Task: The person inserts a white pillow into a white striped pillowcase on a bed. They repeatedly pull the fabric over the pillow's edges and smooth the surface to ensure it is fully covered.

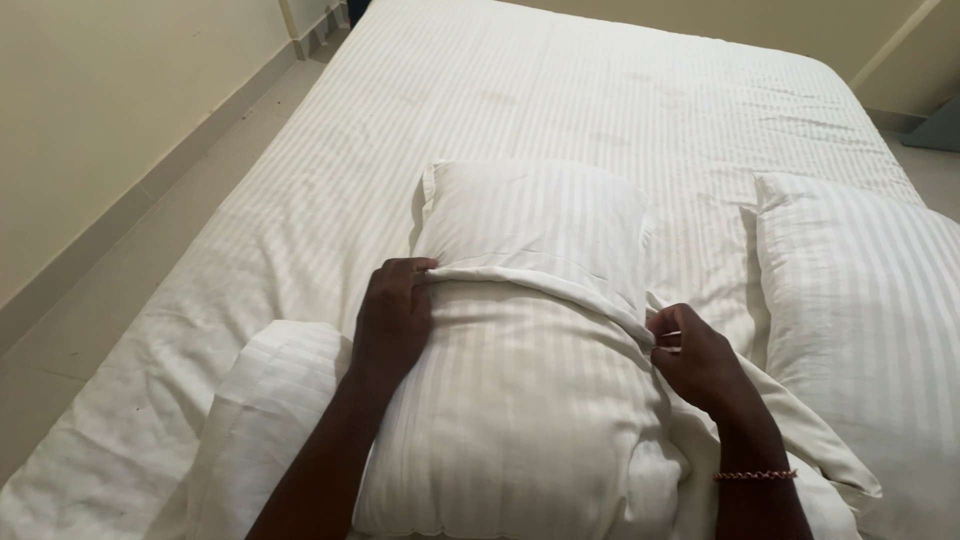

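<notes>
Head view, looking down: the left hand [392,318] lies palm-down on a white striped pillow [510,400], its fingertips curled and pinching the folded hem of the pillowcase [535,225] at the pillow's left side. The right hand [695,360] grips the same hem at the right side, fingers closed around the bunched cloth — a thin beaded bracelet [755,475] circles that wrist. Between the two hands the hem runs as a rolled ridge across the pillow, with the covered far end beyond it and the bare near end bulging toward the camera.

The pillow lies in the middle of a bed [560,90] spread with a white sheet in faint woven stripes (lightly creased toward the far right corner). A second white pillow [870,310] lies just beside it on the right, and another white striped cushion [270,400] peeks out under the left forearm. Left of the bed runs a pale tiled floor [130,270] and a cream wall [110,90].
</notes>
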